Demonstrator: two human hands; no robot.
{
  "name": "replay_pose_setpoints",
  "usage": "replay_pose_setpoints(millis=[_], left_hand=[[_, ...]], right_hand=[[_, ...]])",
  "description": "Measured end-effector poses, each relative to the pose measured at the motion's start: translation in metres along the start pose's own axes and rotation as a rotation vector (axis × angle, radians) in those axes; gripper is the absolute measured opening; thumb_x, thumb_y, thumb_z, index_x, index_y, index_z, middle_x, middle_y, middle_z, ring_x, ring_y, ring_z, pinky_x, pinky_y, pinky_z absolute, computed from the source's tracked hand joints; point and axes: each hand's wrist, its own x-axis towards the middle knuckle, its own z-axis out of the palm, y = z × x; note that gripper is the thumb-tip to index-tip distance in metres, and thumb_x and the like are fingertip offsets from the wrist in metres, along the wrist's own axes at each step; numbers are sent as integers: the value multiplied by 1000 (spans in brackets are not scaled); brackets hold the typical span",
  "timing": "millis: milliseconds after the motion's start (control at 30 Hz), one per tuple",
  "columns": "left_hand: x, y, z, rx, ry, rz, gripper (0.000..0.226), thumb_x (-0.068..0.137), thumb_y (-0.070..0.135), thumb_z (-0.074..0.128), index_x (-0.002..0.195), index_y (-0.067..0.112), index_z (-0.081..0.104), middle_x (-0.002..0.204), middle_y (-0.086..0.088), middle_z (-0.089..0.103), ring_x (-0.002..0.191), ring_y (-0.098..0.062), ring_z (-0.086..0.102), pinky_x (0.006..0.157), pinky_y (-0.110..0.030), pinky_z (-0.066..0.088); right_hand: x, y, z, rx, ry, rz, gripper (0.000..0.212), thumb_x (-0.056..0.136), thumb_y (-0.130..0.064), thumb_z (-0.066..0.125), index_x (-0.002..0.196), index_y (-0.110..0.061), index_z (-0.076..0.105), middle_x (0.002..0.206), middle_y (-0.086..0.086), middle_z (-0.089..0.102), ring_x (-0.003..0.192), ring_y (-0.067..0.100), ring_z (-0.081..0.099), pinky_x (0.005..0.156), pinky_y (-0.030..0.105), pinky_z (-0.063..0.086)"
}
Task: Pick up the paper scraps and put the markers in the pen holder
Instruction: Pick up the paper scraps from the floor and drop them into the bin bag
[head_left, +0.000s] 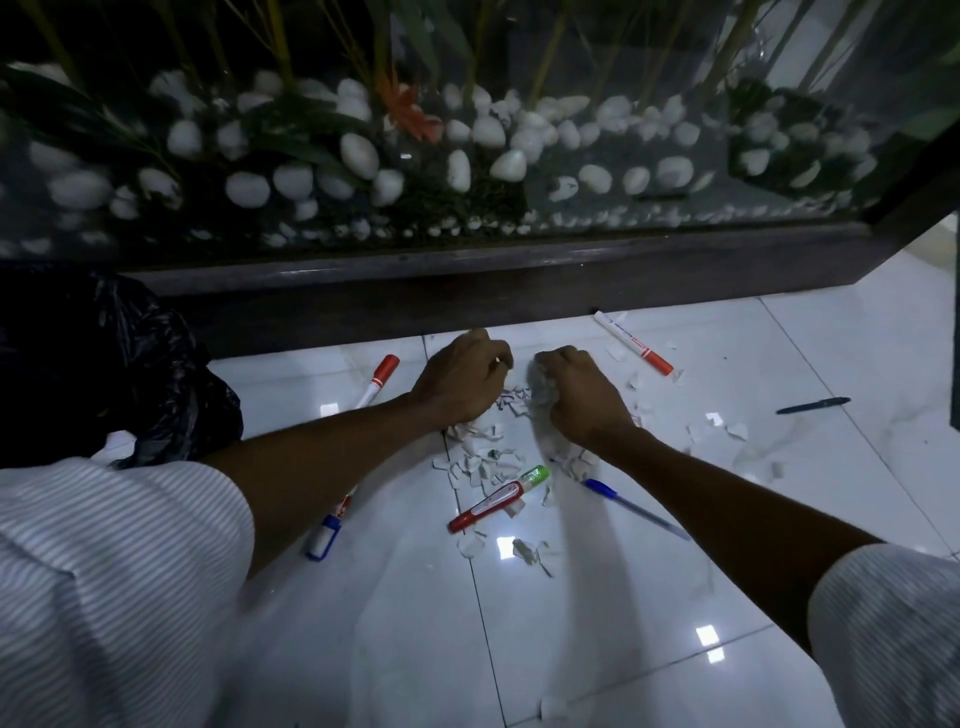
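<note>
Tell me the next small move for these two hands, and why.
Probably draw both hands together and scoop. The left hand and right hand are curled on either side of a heap of torn white paper scraps on the glossy white tiled floor, and the crumpled black plastic bag lies at the left to take them.

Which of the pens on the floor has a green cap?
The red-bodied pen with the green cap, lying among the paper scraps between the two forearms. The other markers have red or blue caps.
</note>
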Motion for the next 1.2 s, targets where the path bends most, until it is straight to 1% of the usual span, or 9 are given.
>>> replay_pose_setpoints(millis=[67, 167, 333, 500, 567, 667, 833, 1067, 1200], left_hand=[[3, -2, -2, 17, 42, -63, 22, 100, 19, 54, 116, 13, 67, 114, -9, 60, 99, -24, 63, 78, -33, 52], [1, -4, -1, 57, -81, -137, 31, 98, 23, 56, 127, 15, 63, 127, -12, 54, 114, -29, 59, 88, -37, 53], [-8, 1, 8, -74, -207, -189, 30, 93, 19, 57, 120, 20, 69, 117, -13, 57, 117, -32, 57, 90, -33, 47], [-8, 13, 1, -97, -209, -176, 22, 91, 13, 60, 102, 8, 78, 105, -12, 75, 97, -24, 67, 86, -35, 56], [-7, 13, -1, -63, -155, -208, 18, 90, 14, 58, 94, 8, 74, 101, -9, 73, 96, -26, 68, 84, -42, 59], [-7, 10, -7, 6, -138, -238, 15, 88, 16, 55, 96, 12, 67, 106, -6, 64, 98, -24, 62, 85, -44, 57], [-9, 9, -6, 12, -286, -268, 32, 88, 16, 59, 119, 12, 67, 124, -12, 55, 117, -28, 56, 98, -39, 50], [-10, 12, -9, -33, -311, -306, 36, 85, 15, 63, 121, 15, 65, 127, -12, 54, 120, -27, 54, 90, -35, 48], [-17, 14, -12, 10, -348, -270, 43, 82, 22, 69, 125, 18, 63, 130, -12, 53, 110, -23, 54, 82, -31, 48]], right_hand=[[-1, -1, -1, 43, 31, -42, 56, 94, -17, 67, 147, -22, 47, 153, 4, 47, 135, 24, 50, 108, 36, 45], [3, 6, -8, 37, 133, 96, 62, 92, -25, 71, 148, -21, 45, 155, 4, 44, 141, 26, 44, 115, 42, 39], [-8, 16, -9, -163, -33, 276, 69, 89, -29, 73, 148, -14, 39, 154, 14, 39, 141, 35, 38, 114, 48, 39], [-28, 2, -1, -32, -6, -91, 53, 90, -16, 69, 141, -17, 53, 140, 9, 55, 126, 25, 51, 103, 35, 47], [-24, 4, -4, -6, 31, -89, 54, 92, -17, 70, 143, -18, 52, 144, 7, 54, 129, 24, 52, 106, 35, 47], [-11, 19, -11, -49, 74, 133, 75, 89, -14, 73, 154, -15, 36, 159, 9, 38, 145, 29, 40, 116, 42, 41], [0, 41, -21, -154, -187, 233, 91, 92, -16, 70, 161, -9, 12, 170, 12, 11, 156, 32, 15, 121, 47, 30], [-13, 10, -13, -50, -106, -43, 57, 87, -11, 72, 139, -15, 50, 145, 7, 52, 132, 25, 48, 106, 38, 48], [-25, -4, -17, 122, -63, -90, 62, 89, -4, 69, 146, -21, 49, 149, 4, 52, 134, 25, 52, 108, 39, 47]])
